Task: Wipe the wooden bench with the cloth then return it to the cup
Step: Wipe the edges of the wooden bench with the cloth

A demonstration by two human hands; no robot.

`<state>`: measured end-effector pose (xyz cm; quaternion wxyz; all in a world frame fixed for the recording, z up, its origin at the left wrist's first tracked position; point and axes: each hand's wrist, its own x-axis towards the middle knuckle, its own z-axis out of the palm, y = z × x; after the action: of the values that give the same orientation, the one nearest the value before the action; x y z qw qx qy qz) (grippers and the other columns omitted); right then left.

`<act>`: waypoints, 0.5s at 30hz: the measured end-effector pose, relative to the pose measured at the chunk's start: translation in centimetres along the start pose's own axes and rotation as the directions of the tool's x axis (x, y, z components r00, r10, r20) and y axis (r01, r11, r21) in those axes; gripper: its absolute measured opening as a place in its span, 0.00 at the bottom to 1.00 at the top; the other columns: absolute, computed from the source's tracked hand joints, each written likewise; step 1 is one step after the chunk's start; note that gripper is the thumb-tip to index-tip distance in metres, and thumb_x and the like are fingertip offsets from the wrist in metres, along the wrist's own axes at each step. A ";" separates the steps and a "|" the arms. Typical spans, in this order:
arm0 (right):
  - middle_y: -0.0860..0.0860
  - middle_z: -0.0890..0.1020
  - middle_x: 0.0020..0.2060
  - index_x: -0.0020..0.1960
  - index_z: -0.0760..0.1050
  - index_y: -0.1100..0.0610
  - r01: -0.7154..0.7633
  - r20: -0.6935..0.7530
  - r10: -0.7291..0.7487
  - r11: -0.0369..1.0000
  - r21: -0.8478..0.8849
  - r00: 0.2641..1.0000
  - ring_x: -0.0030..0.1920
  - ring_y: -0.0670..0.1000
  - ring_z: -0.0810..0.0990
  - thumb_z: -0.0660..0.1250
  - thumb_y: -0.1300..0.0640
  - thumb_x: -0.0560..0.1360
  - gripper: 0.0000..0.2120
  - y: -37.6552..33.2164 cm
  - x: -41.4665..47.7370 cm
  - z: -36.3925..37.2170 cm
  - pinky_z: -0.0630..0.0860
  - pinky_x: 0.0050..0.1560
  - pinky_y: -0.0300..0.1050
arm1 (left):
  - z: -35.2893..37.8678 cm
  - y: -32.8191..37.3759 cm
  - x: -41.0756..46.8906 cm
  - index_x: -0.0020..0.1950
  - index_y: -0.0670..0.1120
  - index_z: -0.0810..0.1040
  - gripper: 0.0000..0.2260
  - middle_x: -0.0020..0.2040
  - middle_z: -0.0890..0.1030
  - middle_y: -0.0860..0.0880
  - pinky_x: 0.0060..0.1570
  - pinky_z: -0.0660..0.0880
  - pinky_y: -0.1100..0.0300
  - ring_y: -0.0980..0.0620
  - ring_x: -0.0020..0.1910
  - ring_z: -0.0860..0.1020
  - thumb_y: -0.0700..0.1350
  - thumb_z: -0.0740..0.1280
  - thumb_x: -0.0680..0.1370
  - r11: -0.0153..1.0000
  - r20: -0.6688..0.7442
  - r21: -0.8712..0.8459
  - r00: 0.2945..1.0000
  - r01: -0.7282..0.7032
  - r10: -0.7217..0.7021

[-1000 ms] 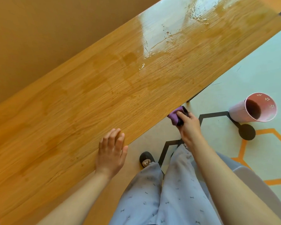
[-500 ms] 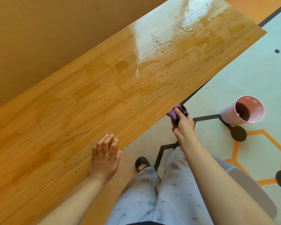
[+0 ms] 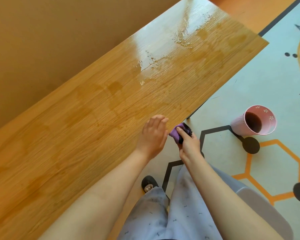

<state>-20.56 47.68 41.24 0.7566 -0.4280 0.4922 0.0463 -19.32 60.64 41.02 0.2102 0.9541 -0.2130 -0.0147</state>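
gripping the cloth [image 3: 176,133], right hand [image 3: 189,146] (left hand [image 3: 152,135] beside).

**What the view hides or cuts short**

The bench [image 3: 93,118] runs out of the picture at the left and bottom edges. Its top hides all but a sliver of a dark leg [image 3: 196,112] under its near edge. Just off that edge, the right hand [image 3: 189,146] covers part of the purple cloth [image 3: 176,131]. The left hand [image 3: 152,135], over the bench's near edge, is blurred, so whether it touches the cloth cannot be told. On the floor beside the bench, a trouser leg [image 3: 151,213] half hides the shoe [image 3: 147,181].
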 end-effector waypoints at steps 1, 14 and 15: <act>0.54 0.80 0.42 0.48 0.76 0.57 0.017 -0.014 -0.018 1.000 -0.003 1.000 0.42 0.50 0.80 0.70 0.66 0.73 0.07 -1.4 1.0 -0.1 0.77 0.44 0.43 | 0.6 0.3 0.7 0.63 0.41 0.71 0.17 0.61 0.74 0.44 0.61 0.71 0.50 0.48 0.63 0.67 0.47 0.58 0.78 1.000 0.022 0.016 1.000 0.013 -0.014; 0.54 0.82 0.44 0.45 0.77 0.56 -0.029 0.008 0.029 0.998 -0.048 1.000 0.47 0.52 0.80 0.69 0.67 0.72 0.07 -6.3 4.0 -0.8 0.76 0.54 0.45 | 2.1 0.1 1.0 0.65 0.44 0.67 0.18 0.61 0.67 0.47 0.61 0.72 0.50 0.47 0.63 0.67 0.49 0.56 0.77 0.992 0.055 0.126 0.998 0.032 -0.039; 0.55 0.81 0.43 0.45 0.77 0.57 -0.026 0.005 0.026 0.999 -0.033 1.000 0.47 0.53 0.80 0.69 0.67 0.72 0.07 -7.6 4.8 -0.8 0.76 0.55 0.47 | 2.1 0.1 1.1 0.65 0.44 0.67 0.18 0.61 0.67 0.47 0.61 0.72 0.50 0.47 0.63 0.67 0.48 0.57 0.77 0.991 0.048 0.131 0.998 0.026 -0.033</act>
<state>-14.97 40.67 41.90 0.7501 -0.4337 0.4949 0.0653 -18.63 59.28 39.17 0.1416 0.9682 -0.2045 -0.0274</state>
